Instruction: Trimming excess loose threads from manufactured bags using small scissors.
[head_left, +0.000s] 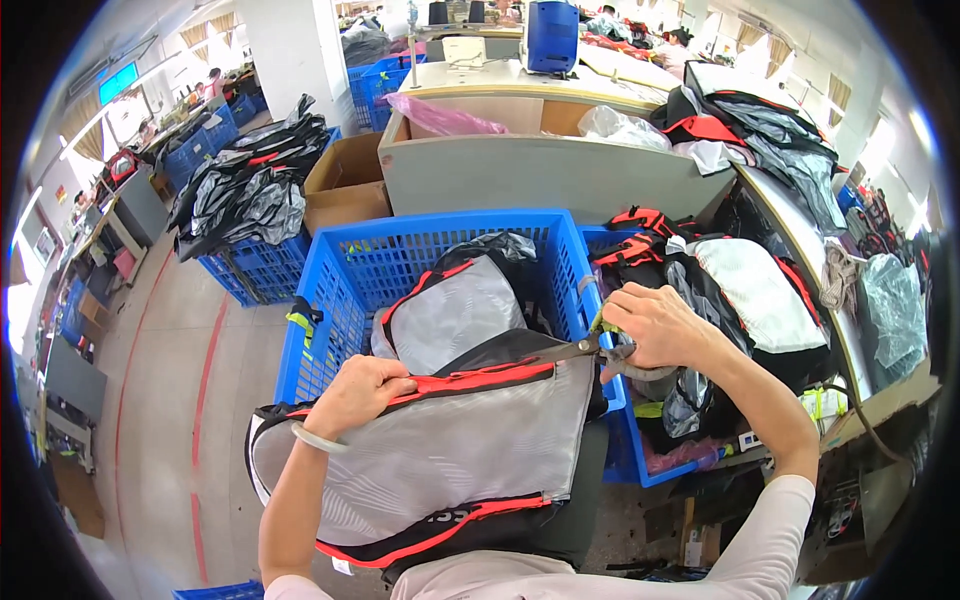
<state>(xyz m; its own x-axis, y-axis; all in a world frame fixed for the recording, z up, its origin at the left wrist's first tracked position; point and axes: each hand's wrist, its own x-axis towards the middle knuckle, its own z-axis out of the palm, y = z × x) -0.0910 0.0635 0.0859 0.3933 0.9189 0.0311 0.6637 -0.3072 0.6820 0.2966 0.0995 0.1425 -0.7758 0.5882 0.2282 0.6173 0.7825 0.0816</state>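
Observation:
A grey and black fabric piece (430, 460) with red-orange edging lies across my lap and over the near rim of a blue plastic crate (440, 222). My left hand (360, 395) is closed on its upper red edge, left of the middle. In my right hand (655, 325) is a pair of scissors (580, 348), fingers wrapped round the handles. The blades point left and lie along the piece's upper right edge; whether they are parted is hard to see. Inside the crate rests another grey piece (455, 315) with black and red trim.
A second blue crate (625, 440) at the right holds black, red and white fabric pieces. Farther left, another crate (255, 265) is heaped with black and grey pieces. A cardboard box (345, 185) and a grey-sided worktable (540, 180) stand beyond. Red lines (207, 370) mark the floor.

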